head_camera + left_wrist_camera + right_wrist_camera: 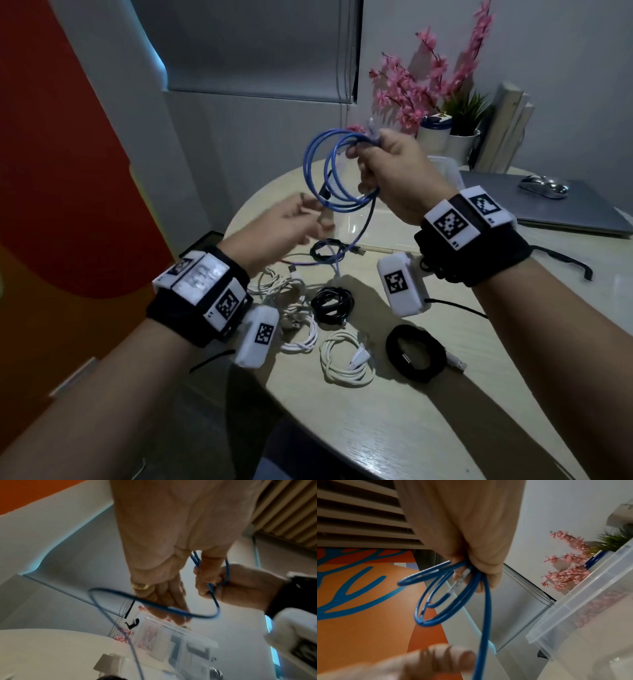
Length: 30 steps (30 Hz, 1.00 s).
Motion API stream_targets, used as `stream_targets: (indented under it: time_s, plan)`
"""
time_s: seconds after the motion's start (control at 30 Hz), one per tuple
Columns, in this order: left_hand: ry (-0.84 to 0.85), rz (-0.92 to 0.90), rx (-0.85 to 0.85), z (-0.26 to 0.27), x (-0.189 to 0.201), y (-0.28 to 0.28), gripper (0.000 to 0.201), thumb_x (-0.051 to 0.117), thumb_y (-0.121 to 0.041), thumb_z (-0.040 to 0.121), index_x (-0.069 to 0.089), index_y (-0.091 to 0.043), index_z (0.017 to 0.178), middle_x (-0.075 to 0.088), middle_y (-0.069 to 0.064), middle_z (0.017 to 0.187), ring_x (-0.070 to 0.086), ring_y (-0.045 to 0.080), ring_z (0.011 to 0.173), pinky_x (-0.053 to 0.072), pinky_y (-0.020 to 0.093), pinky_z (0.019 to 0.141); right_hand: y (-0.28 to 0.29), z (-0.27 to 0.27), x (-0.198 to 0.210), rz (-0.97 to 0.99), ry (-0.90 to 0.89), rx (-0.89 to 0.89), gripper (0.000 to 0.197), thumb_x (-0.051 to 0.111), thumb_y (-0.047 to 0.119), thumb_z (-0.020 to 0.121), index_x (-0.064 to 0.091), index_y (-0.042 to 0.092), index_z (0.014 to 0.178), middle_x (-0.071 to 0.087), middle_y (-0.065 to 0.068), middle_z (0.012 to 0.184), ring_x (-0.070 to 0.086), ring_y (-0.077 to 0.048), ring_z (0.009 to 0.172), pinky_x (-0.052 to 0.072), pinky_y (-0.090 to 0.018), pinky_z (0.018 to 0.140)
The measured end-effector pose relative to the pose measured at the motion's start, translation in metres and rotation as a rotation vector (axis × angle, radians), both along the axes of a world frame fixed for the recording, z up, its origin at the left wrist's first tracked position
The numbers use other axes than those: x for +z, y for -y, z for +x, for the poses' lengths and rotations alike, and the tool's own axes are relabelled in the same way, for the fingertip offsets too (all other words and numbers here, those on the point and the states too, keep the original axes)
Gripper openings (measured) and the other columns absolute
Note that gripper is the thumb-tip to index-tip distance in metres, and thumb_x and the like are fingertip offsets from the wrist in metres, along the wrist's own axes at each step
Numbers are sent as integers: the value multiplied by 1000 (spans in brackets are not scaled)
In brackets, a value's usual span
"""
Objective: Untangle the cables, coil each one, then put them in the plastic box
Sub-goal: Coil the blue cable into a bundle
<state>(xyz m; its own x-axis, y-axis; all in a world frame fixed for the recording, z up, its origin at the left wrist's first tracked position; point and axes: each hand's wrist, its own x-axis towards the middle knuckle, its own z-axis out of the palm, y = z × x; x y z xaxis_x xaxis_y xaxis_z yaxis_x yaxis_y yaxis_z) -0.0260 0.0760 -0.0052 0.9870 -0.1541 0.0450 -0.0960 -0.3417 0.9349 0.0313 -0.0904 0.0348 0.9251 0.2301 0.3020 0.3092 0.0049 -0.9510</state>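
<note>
Right hand (394,171) grips the blue cable (337,171), three loops coiled, above the table (376,411). Left hand (287,222), fingers loose, guides its tail. Five coiled cables below: two black (415,353), three white (346,359). Plastic box (573,615) behind.

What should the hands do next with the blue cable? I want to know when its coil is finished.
Probably wind on another loop: the right hand grips several loops of the blue cable, but a loose tail still runs down past the left hand to the table, so the coil looks unfinished.
</note>
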Motion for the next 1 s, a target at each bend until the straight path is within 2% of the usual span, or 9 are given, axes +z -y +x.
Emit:
stream_targets:
  time_s: [0.07, 0.17, 0.27, 0.4, 0.5, 0.63, 0.77, 0.9, 1.0]
  plan:
    - [-93, 179, -175, -8, -9, 4, 29, 64, -35, 83, 56, -23, 108, 71, 7, 107, 62, 15, 94, 43, 27, 77, 2, 4, 1, -8, 15, -47, 27, 38, 3, 98, 54, 11, 78, 39, -2, 61, 35, -8, 45, 34, -23, 48]
    - [-65, 370, -288, -13, -10, 9, 10, 61, -25, 92, 62, -20, 101, 71, 4, 86, 59, 14, 79, 43, 33, 79, 8, 12, -2, -125, 55, -135, 26, 39, 8, 97, 54, 18, 77, 38, -1, 60, 36, -12, 50, 36, -29, 52]
    - [73, 612, -179, -9, 2, 1, 11, 62, -23, 91, 64, -30, 82, 64, -13, 74, 57, 11, 77, 42, 27, 73, 14, 17, -7, -228, 88, -180, 26, 41, 12, 97, 53, 21, 75, 39, 1, 61, 36, -14, 52, 36, -35, 59]
    - [412, 971, 111, -3, 11, -9, 8, 70, -37, 82, 72, -35, 90, 45, -9, 103, 40, 17, 110, 28, 37, 96, 19, 16, -14, -417, 144, -189, 28, 40, 18, 98, 52, 25, 74, 42, 6, 62, 39, -12, 57, 37, -30, 63]
    - [478, 893, 299, 1, 18, -15, 11, 68, -34, 85, 73, -33, 95, 42, -2, 96, 43, 22, 103, 32, 37, 90, 21, 14, -15, -548, 195, -169, 23, 40, 20, 98, 54, 22, 81, 45, 6, 67, 42, -10, 60, 36, -27, 59]
    - [434, 664, 320, 1, 22, -12, 25, 55, -14, 86, 71, -19, 104, 63, 0, 96, 58, 17, 91, 42, 25, 81, 17, 10, -11, -630, 272, -121, 20, 39, 16, 99, 57, 16, 91, 50, 3, 70, 45, -14, 62, 39, -28, 58]
    - [423, 519, 339, 0, 18, -4, 21, 54, -14, 91, 69, -15, 105, 67, -3, 89, 63, 12, 84, 45, 20, 76, 14, 7, -12, -683, 309, -110, 21, 41, 10, 98, 61, 12, 99, 49, 10, 72, 43, -4, 58, 32, -8, 48]
    - [434, 380, 361, 4, 19, -3, 17, 55, -13, 94, 47, -21, 107, 68, -3, 85, 64, 14, 78, 50, 30, 76, 8, 3, -11, -680, 482, -162, 20, 46, 9, 96, 64, 5, 102, 55, 0, 86, 50, -12, 77, 33, -17, 64]
    - [451, 395, 335, 7, 20, -4, 16, 53, -10, 95, 56, -19, 108, 70, -1, 92, 63, 11, 80, 52, 31, 81, 4, 2, -8, -641, 649, -290, 19, 49, 10, 95, 66, 1, 100, 51, -8, 88, 47, -20, 79, 26, -19, 66]
